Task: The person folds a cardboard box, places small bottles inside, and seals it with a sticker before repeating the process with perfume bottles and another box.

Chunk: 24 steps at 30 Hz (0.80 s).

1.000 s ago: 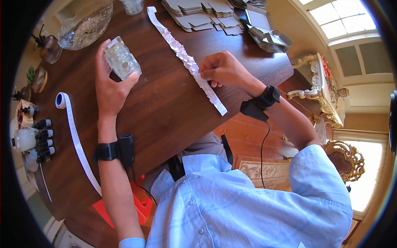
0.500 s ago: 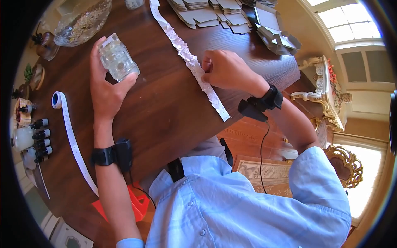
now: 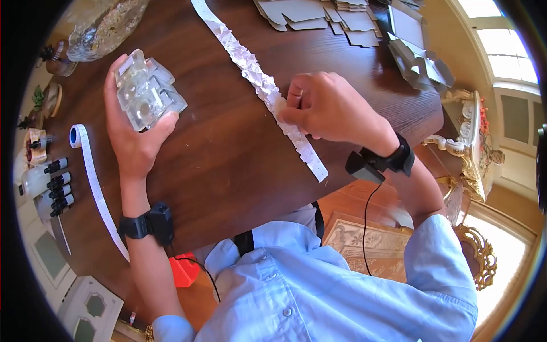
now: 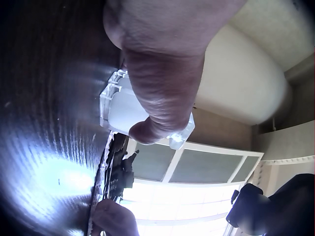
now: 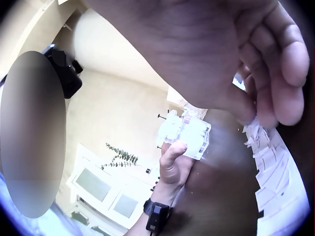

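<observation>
My left hand (image 3: 138,145) grips a cluster of small, clear, square-sided glass bottles (image 3: 149,94) above the table's left side. Its thumb lies along the near side of the bottles in the left wrist view. A long white paper strip (image 3: 253,74), covered with overlapping, raised labels, runs diagonally across the dark wooden table (image 3: 216,154). At the strip's lower half, my right hand (image 3: 342,111) pinches it with curled fingers and thumb. In the right wrist view the thumb tip meets the label strip (image 5: 275,172); the pinched edge is mostly hidden by the fingers.
A white tape roll (image 3: 76,137) trails its tape toward the near edge at left. Dark-capped bottles (image 3: 58,182) and a clear bowl (image 3: 108,28) stand beyond it. Flat grey cartons (image 3: 302,14) and an opened box (image 3: 419,57) lie at the back right. Below is a red object (image 3: 183,271).
The head view has shifted closer, so the table things sit differently in frame. My left hand still holds the bottles, now tilted slightly. The right hand stays at the strip with fingers curled.
</observation>
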### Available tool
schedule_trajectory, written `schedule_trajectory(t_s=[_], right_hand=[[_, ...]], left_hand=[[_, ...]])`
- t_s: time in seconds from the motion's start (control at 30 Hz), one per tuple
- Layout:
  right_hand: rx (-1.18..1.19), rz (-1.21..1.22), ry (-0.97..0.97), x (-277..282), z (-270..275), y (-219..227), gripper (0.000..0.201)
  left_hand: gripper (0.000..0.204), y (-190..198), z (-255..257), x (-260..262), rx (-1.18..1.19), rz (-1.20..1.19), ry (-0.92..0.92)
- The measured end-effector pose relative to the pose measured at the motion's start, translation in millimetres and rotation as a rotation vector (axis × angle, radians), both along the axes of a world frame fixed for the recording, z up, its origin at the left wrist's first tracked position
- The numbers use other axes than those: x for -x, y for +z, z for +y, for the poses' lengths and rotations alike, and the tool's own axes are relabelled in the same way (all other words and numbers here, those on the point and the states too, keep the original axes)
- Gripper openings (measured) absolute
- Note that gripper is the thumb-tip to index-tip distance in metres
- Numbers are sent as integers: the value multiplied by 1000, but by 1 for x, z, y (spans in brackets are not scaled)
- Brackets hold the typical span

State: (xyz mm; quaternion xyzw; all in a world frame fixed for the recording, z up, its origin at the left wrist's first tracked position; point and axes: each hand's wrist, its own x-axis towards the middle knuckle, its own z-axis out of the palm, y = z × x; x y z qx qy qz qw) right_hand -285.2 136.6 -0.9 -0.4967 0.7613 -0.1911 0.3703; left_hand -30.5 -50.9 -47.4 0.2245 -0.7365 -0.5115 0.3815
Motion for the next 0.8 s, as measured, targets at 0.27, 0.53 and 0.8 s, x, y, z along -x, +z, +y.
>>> schedule_trajectory(t_s=[0.27, 0.53, 0.8], right_hand=[[61, 79, 10, 0, -6, 1, 17], [-40, -27, -99, -3, -3, 9, 14], [491, 46, -121, -43, -7, 33, 9]], left_hand=[[101, 3, 1, -2, -105, 10, -4], [100, 4, 1, -3, -186, 58, -45], [100, 4, -1, -7, -9, 53, -63]])
